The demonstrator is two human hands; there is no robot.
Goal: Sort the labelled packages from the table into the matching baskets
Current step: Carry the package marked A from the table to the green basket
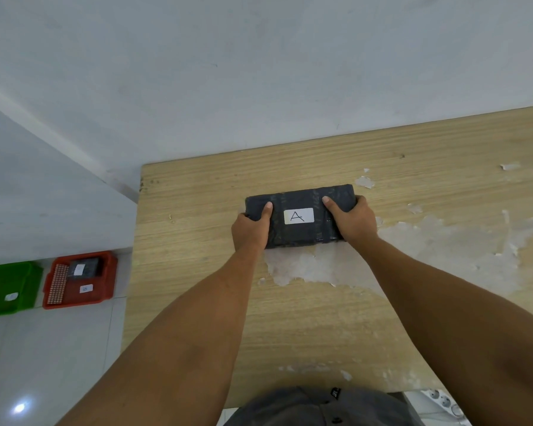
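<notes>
Forearms: both extended forward over the near half of the table point(197, 302), converging on one package.
Left hand point(251, 230): clamped on the left end of the package; thumb laid flat on the top face, remaining fingers wrapped out of sight around the end.
Right hand point(353, 221): clamped on the right end in mirror fashion; thumb on top, remaining fingers hidden behind the far edge.
Package point(299, 215): dark wrapped block, lying flat near the middle of the table, long side across the view; lifted or resting cannot be told.
Label point(298, 216): white sticker centred on the top face between the two thumbs, marked "A".
Table surface: wood veneer, peeled in pale patches just beside and to the right of the package; no other package in view on it.
Red basket point(80, 279): on the floor, left of the table, well apart from the package; already holding one dark package; own tag too small to read.
Green basket point(11, 287): just beside the red basket, further left; tag unreadable.
Step in hand, as judged: two-handed grasp secured, lift pending.
Next move, as judged: lift level, swing left and down to floor height, check basket tags for "A" before release.
</notes>
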